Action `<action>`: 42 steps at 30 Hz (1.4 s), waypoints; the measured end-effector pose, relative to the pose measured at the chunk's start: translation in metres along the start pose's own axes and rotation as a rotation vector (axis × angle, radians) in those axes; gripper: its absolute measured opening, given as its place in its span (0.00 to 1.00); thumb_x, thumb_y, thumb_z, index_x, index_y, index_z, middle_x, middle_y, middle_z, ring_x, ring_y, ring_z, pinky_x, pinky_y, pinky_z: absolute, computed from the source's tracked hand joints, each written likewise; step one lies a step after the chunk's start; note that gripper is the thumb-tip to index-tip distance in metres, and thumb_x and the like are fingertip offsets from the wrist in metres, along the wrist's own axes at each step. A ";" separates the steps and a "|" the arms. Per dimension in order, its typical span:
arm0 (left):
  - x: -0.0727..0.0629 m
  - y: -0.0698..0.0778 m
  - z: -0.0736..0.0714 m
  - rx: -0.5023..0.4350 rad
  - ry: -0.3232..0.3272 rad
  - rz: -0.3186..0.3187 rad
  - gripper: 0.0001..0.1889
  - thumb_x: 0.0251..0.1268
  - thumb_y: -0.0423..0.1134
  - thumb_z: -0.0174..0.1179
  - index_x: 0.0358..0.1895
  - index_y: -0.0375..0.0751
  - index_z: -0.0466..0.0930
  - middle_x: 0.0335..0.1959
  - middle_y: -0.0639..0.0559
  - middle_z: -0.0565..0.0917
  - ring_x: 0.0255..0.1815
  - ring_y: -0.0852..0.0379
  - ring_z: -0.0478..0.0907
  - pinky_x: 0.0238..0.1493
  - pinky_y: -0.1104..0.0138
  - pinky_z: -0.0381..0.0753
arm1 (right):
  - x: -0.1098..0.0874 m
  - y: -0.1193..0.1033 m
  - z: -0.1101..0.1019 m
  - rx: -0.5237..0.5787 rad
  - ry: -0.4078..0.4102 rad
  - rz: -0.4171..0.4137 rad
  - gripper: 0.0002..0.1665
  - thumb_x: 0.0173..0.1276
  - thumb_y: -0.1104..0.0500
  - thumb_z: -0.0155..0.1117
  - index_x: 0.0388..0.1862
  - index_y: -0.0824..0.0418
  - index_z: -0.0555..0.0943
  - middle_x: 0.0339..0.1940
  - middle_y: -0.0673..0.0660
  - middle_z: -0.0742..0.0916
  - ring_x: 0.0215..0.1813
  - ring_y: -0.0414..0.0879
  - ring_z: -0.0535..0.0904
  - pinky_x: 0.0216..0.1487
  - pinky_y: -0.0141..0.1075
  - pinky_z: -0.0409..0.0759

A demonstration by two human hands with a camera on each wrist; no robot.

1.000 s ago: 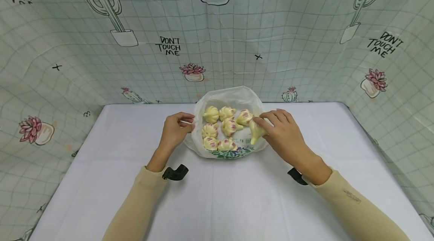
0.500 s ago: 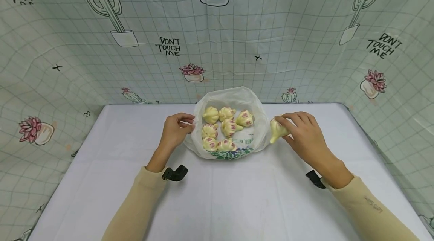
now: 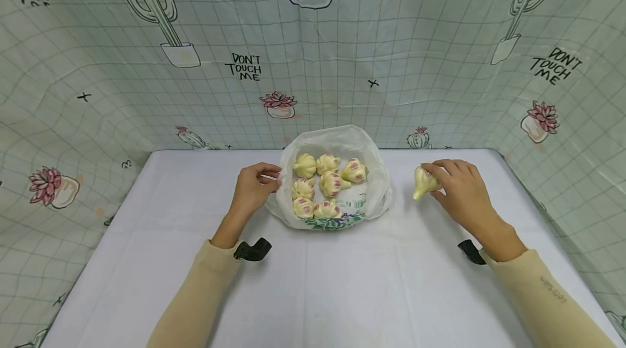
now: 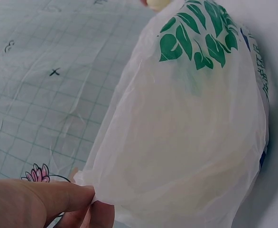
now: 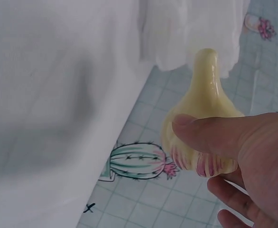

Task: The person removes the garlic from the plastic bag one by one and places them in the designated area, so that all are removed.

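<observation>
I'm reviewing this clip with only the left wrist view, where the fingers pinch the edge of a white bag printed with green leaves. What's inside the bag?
Observer: The head view shows seven garlic bulbs inside the bag.
Operator: Thanks. Where is the right grip?
Observer: The right grip is off the bag's right side, holding an eighth bulb.
Operator: Any colour on that one? I can't make it out from here.
Observer: Yes, the right wrist view shows pink-purple streaks at the end opposite its stem.
</observation>
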State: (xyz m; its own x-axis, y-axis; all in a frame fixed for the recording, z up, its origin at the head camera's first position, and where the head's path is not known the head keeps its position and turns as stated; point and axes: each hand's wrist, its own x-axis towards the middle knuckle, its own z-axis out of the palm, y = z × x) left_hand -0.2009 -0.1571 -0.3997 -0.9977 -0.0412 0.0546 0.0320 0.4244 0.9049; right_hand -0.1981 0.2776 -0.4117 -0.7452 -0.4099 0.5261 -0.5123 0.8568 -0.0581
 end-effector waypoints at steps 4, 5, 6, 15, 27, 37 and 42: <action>0.000 0.000 0.000 0.005 0.001 -0.002 0.14 0.71 0.24 0.66 0.57 0.28 0.86 0.51 0.33 0.86 0.46 0.40 0.86 0.41 0.65 0.87 | 0.003 0.009 0.003 0.004 -0.049 0.003 0.40 0.42 0.75 0.86 0.58 0.65 0.83 0.51 0.67 0.86 0.56 0.70 0.78 0.59 0.66 0.74; -0.001 0.000 0.000 0.006 0.001 -0.003 0.14 0.70 0.24 0.66 0.57 0.28 0.86 0.51 0.33 0.86 0.46 0.40 0.86 0.40 0.68 0.85 | 0.004 0.010 0.004 0.004 -0.062 0.002 0.40 0.43 0.75 0.86 0.58 0.65 0.83 0.51 0.67 0.86 0.56 0.70 0.78 0.59 0.66 0.74; -0.001 0.001 0.000 0.007 0.002 -0.003 0.14 0.70 0.24 0.66 0.57 0.28 0.86 0.51 0.33 0.86 0.46 0.40 0.86 0.38 0.71 0.83 | 0.005 0.012 0.005 0.003 -0.076 -0.001 0.39 0.43 0.75 0.86 0.58 0.65 0.83 0.52 0.67 0.86 0.56 0.70 0.78 0.59 0.66 0.74; 0.000 0.002 0.001 0.003 -0.006 0.014 0.14 0.70 0.24 0.66 0.56 0.28 0.86 0.50 0.34 0.86 0.45 0.40 0.86 0.35 0.73 0.80 | 0.017 0.028 0.019 -0.008 -0.144 -0.023 0.37 0.48 0.75 0.83 0.60 0.68 0.83 0.53 0.68 0.86 0.57 0.71 0.78 0.59 0.67 0.74; -0.001 0.003 0.002 0.011 -0.004 0.008 0.14 0.69 0.24 0.66 0.56 0.29 0.86 0.49 0.34 0.86 0.46 0.40 0.86 0.35 0.73 0.80 | 0.033 0.032 0.033 -0.068 -0.255 -0.027 0.33 0.56 0.74 0.81 0.62 0.66 0.83 0.56 0.69 0.85 0.62 0.71 0.77 0.63 0.66 0.74; -0.002 0.004 0.002 0.007 -0.004 0.021 0.14 0.68 0.24 0.67 0.55 0.29 0.86 0.49 0.33 0.87 0.46 0.39 0.86 0.35 0.73 0.80 | 0.033 0.036 0.040 -0.075 -0.285 -0.025 0.32 0.57 0.74 0.80 0.62 0.67 0.82 0.56 0.70 0.85 0.61 0.71 0.77 0.61 0.66 0.75; -0.002 0.004 0.003 0.011 -0.003 0.022 0.14 0.68 0.24 0.66 0.55 0.29 0.86 0.49 0.34 0.87 0.46 0.39 0.86 0.35 0.73 0.80 | 0.031 0.037 0.042 -0.062 -0.299 -0.028 0.34 0.56 0.75 0.80 0.63 0.68 0.81 0.57 0.70 0.85 0.60 0.71 0.78 0.61 0.66 0.76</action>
State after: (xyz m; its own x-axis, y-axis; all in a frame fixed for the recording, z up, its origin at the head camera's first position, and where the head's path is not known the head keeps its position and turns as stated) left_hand -0.1990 -0.1522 -0.3973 -0.9969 -0.0290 0.0730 0.0531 0.4349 0.8989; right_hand -0.2581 0.2829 -0.4331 -0.8285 -0.4996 0.2529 -0.5143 0.8576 0.0093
